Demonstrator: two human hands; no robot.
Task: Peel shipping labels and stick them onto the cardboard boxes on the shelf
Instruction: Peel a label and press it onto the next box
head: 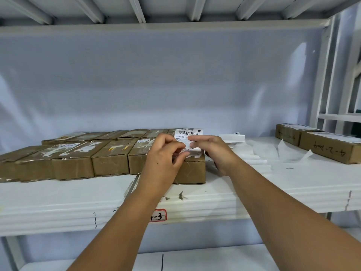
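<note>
Landmark is the cardboard box (193,171) under the hands, at the right end of the front row on the shelf (254,192). Left of that box: two rows of similar boxes (111,163) packed side by side, with tape scraps and torn old stickers on top and no fresh label visible on most. Just above the box's near left corner, the left hand (162,157) has its fingers curled and pinches the lower left edge of a shipping label (188,133). The label stands upright over the box's top, barcode at its top edge. The right hand (214,151), above the box's right edge, pinches the label's right side between thumb and fingers. A white strip shows below the fingers, probably backing paper coming away; can't tell how much is off. Right of the box: a small white stack (233,138), maybe more labels, then loose backing sheets (291,151) lying on the shelf. Far right of the box: two boxes (330,148) already wearing labels, with handwriting on the front of the nearer one. Step in hand looks like peeling, label not yet stuck down. Next move calls for getting the backing fully off, keeping the sticky side from folding on itself, lowering the label flat onto the box top and smoothing it.
</note>
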